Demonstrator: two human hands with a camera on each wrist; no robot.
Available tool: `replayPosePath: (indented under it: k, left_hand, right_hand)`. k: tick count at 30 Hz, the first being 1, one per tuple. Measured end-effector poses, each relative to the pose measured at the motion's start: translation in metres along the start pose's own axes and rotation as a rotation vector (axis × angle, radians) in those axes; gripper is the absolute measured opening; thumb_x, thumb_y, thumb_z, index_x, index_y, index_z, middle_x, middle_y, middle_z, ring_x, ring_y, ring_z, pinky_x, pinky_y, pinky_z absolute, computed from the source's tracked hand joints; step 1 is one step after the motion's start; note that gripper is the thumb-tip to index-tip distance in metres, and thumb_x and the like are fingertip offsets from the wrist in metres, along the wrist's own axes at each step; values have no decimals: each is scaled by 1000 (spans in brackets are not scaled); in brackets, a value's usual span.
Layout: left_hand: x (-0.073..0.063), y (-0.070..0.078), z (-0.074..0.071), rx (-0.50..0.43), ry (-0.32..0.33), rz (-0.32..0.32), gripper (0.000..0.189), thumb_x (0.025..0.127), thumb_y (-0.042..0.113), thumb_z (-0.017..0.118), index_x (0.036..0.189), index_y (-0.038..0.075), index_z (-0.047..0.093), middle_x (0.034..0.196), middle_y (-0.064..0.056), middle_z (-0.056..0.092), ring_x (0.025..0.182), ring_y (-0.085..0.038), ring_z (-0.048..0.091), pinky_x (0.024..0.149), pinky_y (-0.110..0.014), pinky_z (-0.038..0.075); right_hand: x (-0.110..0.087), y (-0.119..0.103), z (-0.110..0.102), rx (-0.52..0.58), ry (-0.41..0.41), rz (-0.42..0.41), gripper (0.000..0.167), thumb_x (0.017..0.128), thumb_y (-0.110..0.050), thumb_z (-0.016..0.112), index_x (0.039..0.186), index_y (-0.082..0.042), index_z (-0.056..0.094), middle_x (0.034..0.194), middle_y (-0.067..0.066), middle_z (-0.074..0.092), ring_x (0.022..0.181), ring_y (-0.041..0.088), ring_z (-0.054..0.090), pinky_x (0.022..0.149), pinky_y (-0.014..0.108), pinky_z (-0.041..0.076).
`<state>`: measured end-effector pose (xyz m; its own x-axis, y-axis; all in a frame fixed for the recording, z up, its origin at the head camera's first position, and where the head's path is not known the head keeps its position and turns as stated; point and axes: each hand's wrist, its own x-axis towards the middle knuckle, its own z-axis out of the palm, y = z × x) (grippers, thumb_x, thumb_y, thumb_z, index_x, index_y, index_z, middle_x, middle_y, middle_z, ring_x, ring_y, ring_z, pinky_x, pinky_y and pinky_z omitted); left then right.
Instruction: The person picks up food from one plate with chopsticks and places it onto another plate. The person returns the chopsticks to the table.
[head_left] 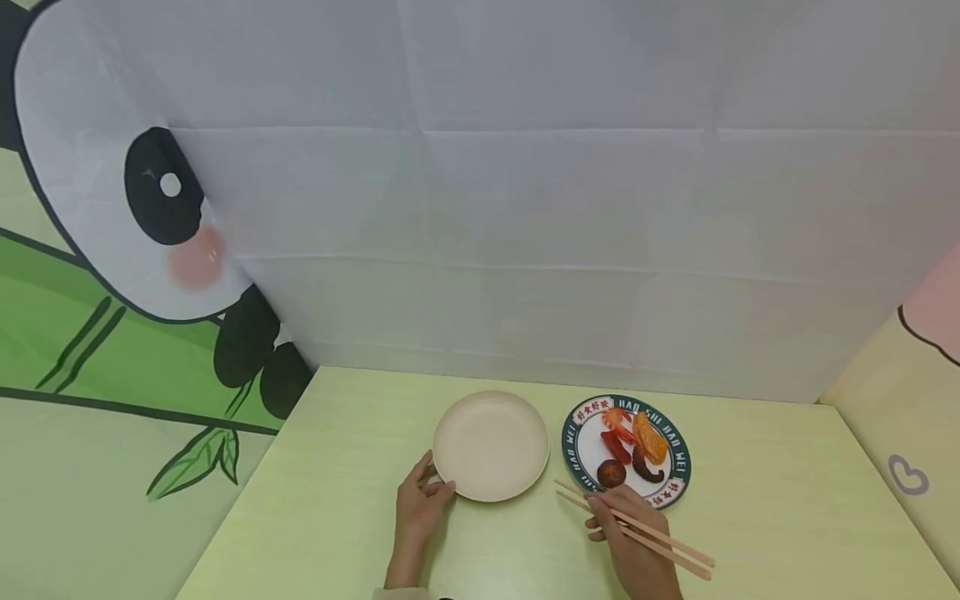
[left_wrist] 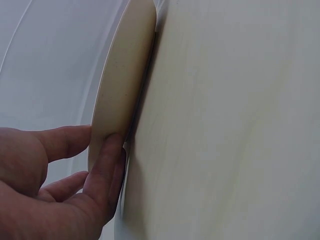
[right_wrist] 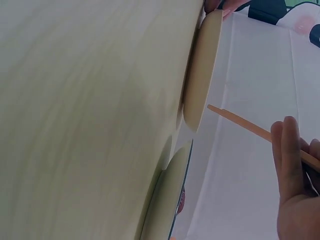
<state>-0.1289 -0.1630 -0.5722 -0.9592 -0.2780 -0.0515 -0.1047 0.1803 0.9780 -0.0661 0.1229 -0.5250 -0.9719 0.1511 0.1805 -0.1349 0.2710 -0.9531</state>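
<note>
A plain beige plate [head_left: 491,447] lies on the table with nothing on it. My left hand [head_left: 422,504] pinches its lower left rim; in the left wrist view the thumb touches the upper edge of the plate [left_wrist: 122,75] and the fingers press its outer side. My right hand [head_left: 633,533] holds a pair of wooden chopsticks [head_left: 663,546], tips pointing left, close to the near edge of a patterned plate [head_left: 572,440]. On that plate lie a red shrimp-like piece [head_left: 617,421], a red strip [head_left: 616,447], an orange piece [head_left: 649,438], a dark curved piece [head_left: 647,467] and a round brown piece [head_left: 611,473].
The pale yellow-green table [head_left: 765,483] reaches back to a white sheet [head_left: 555,208] hung behind it. On the left is a wall with a panda and bamboo drawing [head_left: 97,333]; a cream wall [head_left: 885,417] with a heart stands on the right.
</note>
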Motion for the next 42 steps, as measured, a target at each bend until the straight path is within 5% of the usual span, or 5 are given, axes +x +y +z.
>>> replayPosePath:
  k: [13,22,29,36,42]
  left_hand:
    - [0,2,1,-5,-10,36,70,88,-9,74,150,-16,44,128,-32,62,95,-29,72,71,-19,51]
    - [0,-1,2,7,-3,7,70,89,-8,74,152,-13,45,130,-30,61,97,-26,71,72,-18,52]
    - [0,-1,1,11,2,4,70,89,-8,75,152,-13,45,131,-29,61,97,-26,70,72,-18,52]
    - [-1,-1,1,12,0,8,70,89,-8,74,151,-13,45,130,-30,62,97,-28,71,71,-18,52]
    - [1,-1,1,13,-8,8,70,89,-7,74,152,-13,44,131,-30,61,99,-28,70,73,-18,52]
  right_hand:
    - [0,0,1,-132,-15,-139,15,94,4,74,102,-6,83,89,3,69,70,9,69,61,21,58]
    - [-1,2,1,-294,11,-390,19,86,6,80,98,-9,84,82,-15,62,67,-1,55,54,19,51]
    - [0,7,0,-451,-49,-407,21,84,1,85,100,-12,85,88,-20,60,75,-3,52,63,18,50]
    - [10,32,-3,-559,-127,-734,21,81,-5,87,101,-13,83,93,-12,59,77,3,57,67,14,48]
    - [21,61,-4,-528,-194,-876,17,101,-28,71,106,-14,80,97,-7,56,76,6,53,63,18,47]
